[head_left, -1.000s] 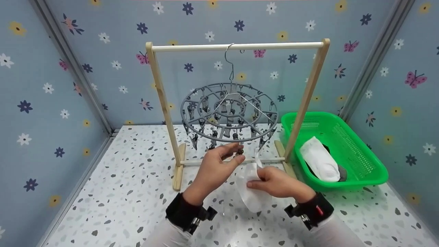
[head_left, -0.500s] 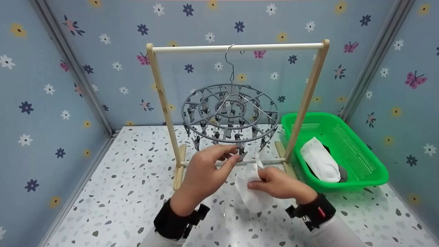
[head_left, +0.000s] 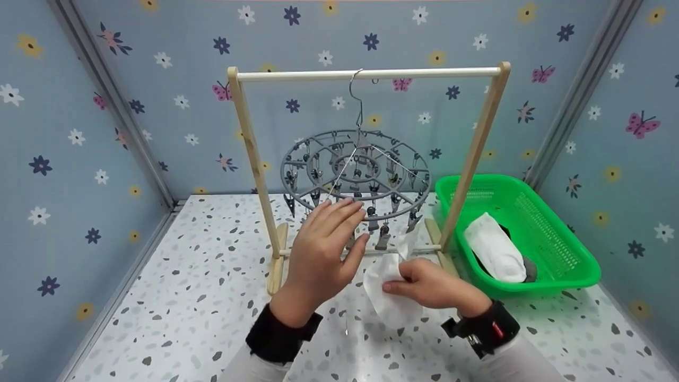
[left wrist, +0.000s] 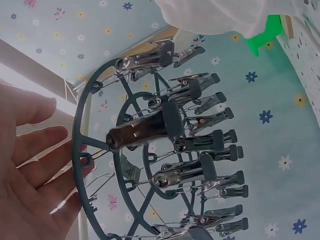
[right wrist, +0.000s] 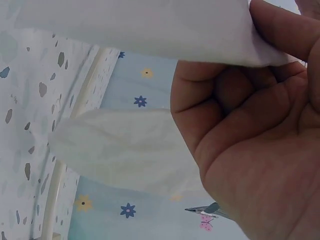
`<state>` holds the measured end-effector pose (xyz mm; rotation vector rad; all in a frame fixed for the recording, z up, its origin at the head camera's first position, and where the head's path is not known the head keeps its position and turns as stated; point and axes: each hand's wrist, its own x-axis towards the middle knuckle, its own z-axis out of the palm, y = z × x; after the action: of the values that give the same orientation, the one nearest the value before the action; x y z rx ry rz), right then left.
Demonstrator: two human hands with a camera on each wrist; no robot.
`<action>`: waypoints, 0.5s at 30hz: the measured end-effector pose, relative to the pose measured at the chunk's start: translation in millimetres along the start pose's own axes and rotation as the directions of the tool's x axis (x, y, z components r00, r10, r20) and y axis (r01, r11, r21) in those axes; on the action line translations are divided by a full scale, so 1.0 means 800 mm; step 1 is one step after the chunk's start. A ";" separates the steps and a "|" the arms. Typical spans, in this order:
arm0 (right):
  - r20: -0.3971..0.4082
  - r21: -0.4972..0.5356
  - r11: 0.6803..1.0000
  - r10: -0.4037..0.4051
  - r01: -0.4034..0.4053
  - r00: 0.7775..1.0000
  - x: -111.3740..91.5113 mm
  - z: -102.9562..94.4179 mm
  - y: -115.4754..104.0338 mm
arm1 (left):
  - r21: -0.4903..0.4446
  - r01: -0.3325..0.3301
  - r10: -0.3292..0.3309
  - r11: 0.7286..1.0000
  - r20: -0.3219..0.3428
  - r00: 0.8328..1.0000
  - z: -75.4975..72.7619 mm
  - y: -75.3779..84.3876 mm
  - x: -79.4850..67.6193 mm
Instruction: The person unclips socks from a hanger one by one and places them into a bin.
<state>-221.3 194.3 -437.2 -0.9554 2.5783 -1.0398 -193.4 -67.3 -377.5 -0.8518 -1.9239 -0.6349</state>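
A grey round clip hanger (left wrist: 77,132) hangs by its hook, with several metal clips (left wrist: 142,131) dangling from its rings. My left hand (head_left: 326,249) is at the front of the rim, fingers extended; in the left wrist view its fingertips lie at the ring, and no clip is in its grasp. My right hand (head_left: 432,285) pinches a white sock (head_left: 390,310) between thumb and fingers, just below the hanger's front right. One white part drops below that hand and another part rises above it. In the right wrist view, white fabric (right wrist: 130,150) also shows behind the fingers.
A wooden stand (head_left: 480,130) carries the hanger on its top bar. On the right stands a green basket (head_left: 575,233) with a white sock (head_left: 493,249) and darker fabric inside. Patterned panels (head_left: 191,48) enclose the speckled tabletop (head_left: 175,297).
My left hand has left the front clip it was at and moved up to the rim, its fingers straightening. The hanger has turned slightly. My right hand stays put with the sock.
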 end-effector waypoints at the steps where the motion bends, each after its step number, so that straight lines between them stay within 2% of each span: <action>1: 0.001 0.001 1.000 0.000 0.000 1.000 0.000 0.000 0.000 | 0.021 -0.002 0.002 1.000 0.013 1.000 0.001 -0.001 -0.001; 9: 0.004 0.029 0.999 -0.033 0.033 0.999 -0.003 -0.006 -0.001 | 0.060 -0.001 -0.001 0.998 0.044 0.999 -0.001 -0.004 -0.002; 15: -0.030 0.022 0.998 -0.055 0.056 0.998 -0.013 -0.024 -0.006 | 0.084 0.027 -0.032 0.996 0.064 0.997 -0.003 -0.008 -0.002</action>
<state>-218.7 209.0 -420.6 -1.0192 2.5709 -1.1035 -196.5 -73.5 -378.2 -0.8015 -2.0107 -0.5467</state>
